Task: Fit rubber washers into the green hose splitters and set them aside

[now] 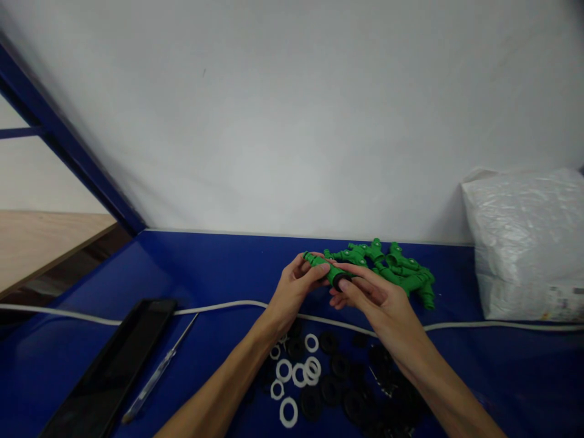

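Observation:
Between my two hands is a green plastic hose fitting [324, 266], tilted, with a black ring [338, 279] at its lower right end. My left hand [298, 281] grips the fitting's body, thumb on top. Fingers of my right hand [368, 288] close around the end with the black ring, the thumb pressing against it. Just behind my hands lies a pile of similar green fittings [410, 277]. Below them, white rings [288, 412] and black rings [311, 403] are scattered over the blue table.
A white cable [228, 305] runs across the blue table [205, 261]. To the left lie a black flat tray or device [114, 365] and a thin screwdriver [157, 374]. A plastic-wrapped package [524, 243] stands at right against the white wall [292, 121]. Small metal pieces [385, 386] lie near my right forearm.

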